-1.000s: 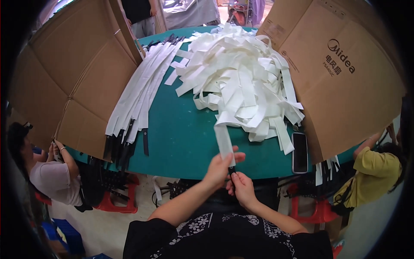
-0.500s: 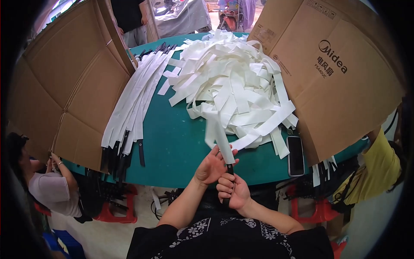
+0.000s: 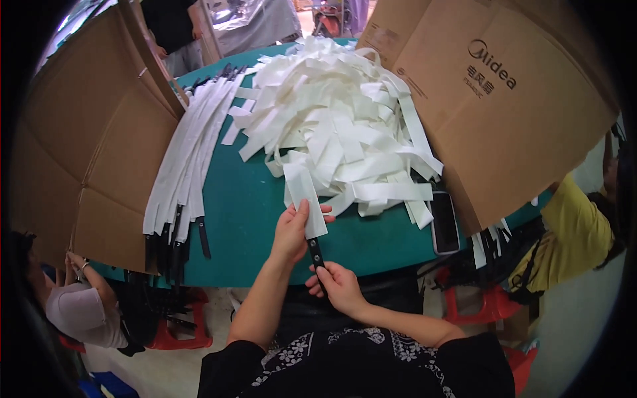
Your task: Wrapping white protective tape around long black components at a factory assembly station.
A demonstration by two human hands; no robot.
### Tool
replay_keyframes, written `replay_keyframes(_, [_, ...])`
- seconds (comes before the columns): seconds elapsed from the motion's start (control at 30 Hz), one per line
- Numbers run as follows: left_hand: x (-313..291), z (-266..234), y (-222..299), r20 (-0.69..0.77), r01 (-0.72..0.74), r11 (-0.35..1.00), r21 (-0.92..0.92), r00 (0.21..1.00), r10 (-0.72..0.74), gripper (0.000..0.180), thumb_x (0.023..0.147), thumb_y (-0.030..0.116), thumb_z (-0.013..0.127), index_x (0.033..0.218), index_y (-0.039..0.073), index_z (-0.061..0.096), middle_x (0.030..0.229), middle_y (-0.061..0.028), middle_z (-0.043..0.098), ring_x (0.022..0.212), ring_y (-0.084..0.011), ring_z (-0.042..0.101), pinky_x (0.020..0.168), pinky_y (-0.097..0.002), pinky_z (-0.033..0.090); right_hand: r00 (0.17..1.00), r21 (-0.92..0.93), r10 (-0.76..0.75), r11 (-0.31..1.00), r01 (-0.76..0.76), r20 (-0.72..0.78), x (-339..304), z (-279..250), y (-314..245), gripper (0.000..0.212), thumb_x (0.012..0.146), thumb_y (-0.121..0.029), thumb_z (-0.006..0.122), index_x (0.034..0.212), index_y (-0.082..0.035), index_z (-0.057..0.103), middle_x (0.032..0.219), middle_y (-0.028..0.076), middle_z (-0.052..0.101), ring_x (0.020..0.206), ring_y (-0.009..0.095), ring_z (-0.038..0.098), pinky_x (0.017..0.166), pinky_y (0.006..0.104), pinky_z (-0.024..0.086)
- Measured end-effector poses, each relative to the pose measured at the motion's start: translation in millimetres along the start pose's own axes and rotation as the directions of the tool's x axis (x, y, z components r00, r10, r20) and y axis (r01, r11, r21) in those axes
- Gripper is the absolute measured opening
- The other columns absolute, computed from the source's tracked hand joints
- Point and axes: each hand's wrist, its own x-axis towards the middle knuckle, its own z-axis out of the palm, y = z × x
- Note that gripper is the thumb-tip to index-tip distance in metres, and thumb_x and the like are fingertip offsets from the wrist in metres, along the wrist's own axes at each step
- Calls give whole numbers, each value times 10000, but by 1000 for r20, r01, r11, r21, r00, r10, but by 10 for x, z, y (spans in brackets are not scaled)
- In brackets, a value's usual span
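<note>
In front of me is a knife with a black, riveted handle [image 3: 315,253], its blade hidden in a white sleeve [image 3: 304,194]. My left hand [image 3: 292,229] is closed round the sleeve near the handle, thumb on top. My right hand [image 3: 337,285] grips the lower part of the handle between thumb and fingers. Beyond them rises a large heap of white sleeves [image 3: 332,126], loose and tangled. To the left lies a row of sleeved knives [image 3: 192,146], most of the near ones with black handles toward me.
Tall cardboard sheets [image 3: 113,146] and a cardboard box [image 3: 478,132] flank the green table [image 3: 245,239]. A phone [image 3: 444,222] lies by the right-hand box. One person [image 3: 79,302] sits at left, another in yellow [image 3: 574,239] at right; someone in black [image 3: 171,26] stands beyond the table.
My left hand has gone from open fingers behind the sleeve to gripping it with the thumb on top. My right hand has shifted left and turned on the handle. The whole view has shifted slightly.
</note>
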Motion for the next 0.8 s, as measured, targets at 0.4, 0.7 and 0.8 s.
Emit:
replay_keyframes(0.4, [-138,55,21,82,224,974,-38,972,-220,327,916,261,421,1087,-12,481,1032,-115,580,850,-184,590,735,-295,477,1000,204,26,979,-23,-15,-51,-34,85,240,931,-194,387,953,10,512,756,89,598,634,135,581,587,233,467])
replay_keyframes(0.7, [-499,-46,-340,56,383,923,-45,923,-381,289,920,239,407,1055,-4,483,887,-110,586,774,-208,602,686,-327,508,988,296,139,943,-152,64,-301,-106,108,271,935,-205,375,988,24,510,771,91,597,679,149,577,642,261,470])
replay_keyframes(0.8, [-685,-79,-416,48,468,875,-120,883,-466,240,925,239,391,993,21,465,725,-59,531,641,-183,573,561,-295,490,970,210,148,959,-188,194,-330,-112,99,281,936,-195,373,993,36,522,796,96,603,717,155,582,670,268,473])
